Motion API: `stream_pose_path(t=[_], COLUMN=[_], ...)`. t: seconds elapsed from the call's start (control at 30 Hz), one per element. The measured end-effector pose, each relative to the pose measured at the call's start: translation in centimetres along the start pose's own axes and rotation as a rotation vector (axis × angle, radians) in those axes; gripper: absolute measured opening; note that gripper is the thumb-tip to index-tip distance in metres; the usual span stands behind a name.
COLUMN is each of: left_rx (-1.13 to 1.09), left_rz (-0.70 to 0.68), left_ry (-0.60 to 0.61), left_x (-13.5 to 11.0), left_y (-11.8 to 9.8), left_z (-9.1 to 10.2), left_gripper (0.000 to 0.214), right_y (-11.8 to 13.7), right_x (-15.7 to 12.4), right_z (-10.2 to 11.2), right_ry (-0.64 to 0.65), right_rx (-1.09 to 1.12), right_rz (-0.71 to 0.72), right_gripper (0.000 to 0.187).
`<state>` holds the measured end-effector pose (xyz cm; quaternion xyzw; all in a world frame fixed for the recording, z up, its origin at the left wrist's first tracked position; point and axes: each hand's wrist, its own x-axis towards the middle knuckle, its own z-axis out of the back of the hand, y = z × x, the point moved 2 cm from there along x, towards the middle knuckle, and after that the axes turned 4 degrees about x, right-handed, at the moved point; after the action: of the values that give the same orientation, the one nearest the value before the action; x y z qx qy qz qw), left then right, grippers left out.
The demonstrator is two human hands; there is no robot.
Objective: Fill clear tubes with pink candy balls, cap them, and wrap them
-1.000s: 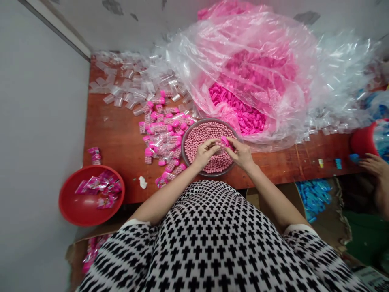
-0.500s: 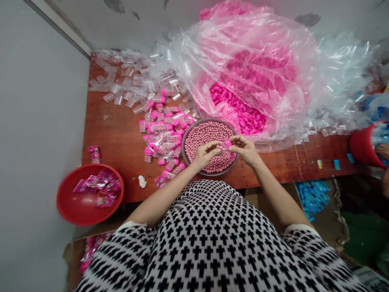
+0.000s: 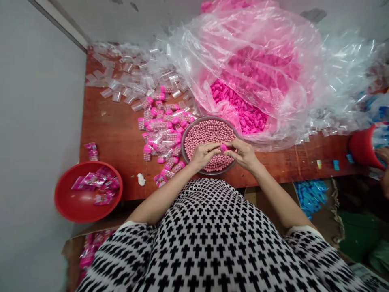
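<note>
Over a round bowl [image 3: 209,173] of pink beads [image 3: 206,132], my two hands meet at a small bright pink cap [image 3: 223,147]. My left hand [image 3: 203,156] is closed on a small clear plastic container, mostly hidden by its fingers. My right hand [image 3: 245,155] pinches the cap against the container's end. Left of the bowl lies a heap of bead-filled containers [image 3: 164,125] with pink caps. Loose pink caps [image 3: 252,117] show through the mouth of a large clear plastic bag [image 3: 191,61] behind the bowl.
Clear containers without caps [image 3: 117,95] lie at the back left, more [image 3: 343,81] at the right. A red basin [image 3: 73,209] with pink packets [image 3: 94,178] stands at left. Beside a red bucket [image 3: 360,146], another person's hand [image 3: 383,154] shows. Blue pieces [image 3: 311,194] lie below the table edge.
My right hand has moved slightly left, bringing the pink cap onto the container's end. The container was visible between the hands before; now fingers cover most of it.
</note>
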<state>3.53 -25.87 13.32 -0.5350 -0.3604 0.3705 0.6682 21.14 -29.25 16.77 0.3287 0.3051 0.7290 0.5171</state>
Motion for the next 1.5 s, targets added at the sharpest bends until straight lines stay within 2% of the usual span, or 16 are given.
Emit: stream_pose_path(t=[0.1,0.2,0.3,0.37,0.53,0.6,0.7,0.77,0.87,0.97,1.03,1.23,1.3,1.37,1.43,1.5], left_rx=[0.036,0.110,0.081,-0.046,-0.414,-0.428,-0.312,-0.203,-0.082,-0.038,-0.018,0.053,0.079,0.097,0.131,0.227], left_rz=[-0.025,-0.055,-0.009,0.081,0.319,0.334,0.240,0.127,-0.023,-0.072,-0.079,-0.091,-0.071,-0.036,0.015,0.070], left_ry=[0.080,0.147,0.105,0.052,-0.149,-0.159,-0.084,-0.031,-0.018,-0.042,-0.037,-0.081,-0.076,-0.047,-0.050,-0.113], left_x=[0.0,0.1,0.3,0.4,0.2,0.0,-0.3,-0.5,-0.6,-0.8,-1.0,-1.7,-1.8,-1.9,-1.8,-1.3], left_y=[0.2,0.4,0.8,1.1,1.7,1.7,1.2,0.7,0.1,-0.3,-0.3,0.4,0.8,1.1,1.5,2.1], left_z=[0.2,0.3,0.2,0.0,-0.2,-0.1,-0.1,-0.2,-0.3,-0.1,0.0,0.3,1.2,3.1,6.0,9.6], left_gripper=[0.024,0.023,0.022,0.026,0.043,0.043,0.034,0.027,0.022,0.024,0.024,0.022,0.022,0.022,0.024,0.025], right_y=[0.5,0.5,0.2,-0.2,-1.1,-1.8,-2.6,-2.6,-1.7,-0.5,-0.1,0.1,0.4,0.9,1.2,0.9], right_x=[-0.6,-0.8,-0.5,-0.3,-1.6,-2.4,-2.6,-2.1,-1.2,-0.6,-0.4,0.0,0.6,1.5,2.5,3.4], right_z=[-0.3,-0.9,-1.1,-0.9,-0.9,-1.0,-1.2,-1.5,-2.1,-2.9,-3.5,-6.3,-7.3,-8.2,-8.7,-8.8], right_ry=[0.038,0.066,0.029,-0.022,-0.062,-0.099,-0.175,-0.143,0.046,0.198,0.180,-0.011,-0.014,0.060,0.170,0.217], right_rx=[-0.101,-0.150,-0.077,0.100,0.852,0.976,0.962,0.963,1.096,1.290,1.344,1.335,1.369,1.407,1.443,1.452], right_rz=[0.042,0.015,-0.066,-0.153,-0.433,-0.519,-0.598,-0.616,-0.688,-0.772,-0.801,-0.863,-0.882,-0.882,-0.856,-0.829], right_gripper=[0.022,0.024,0.024,0.026,0.052,0.046,0.033,0.034,0.041,0.042,0.037,0.022,0.021,0.024,0.036,0.044])
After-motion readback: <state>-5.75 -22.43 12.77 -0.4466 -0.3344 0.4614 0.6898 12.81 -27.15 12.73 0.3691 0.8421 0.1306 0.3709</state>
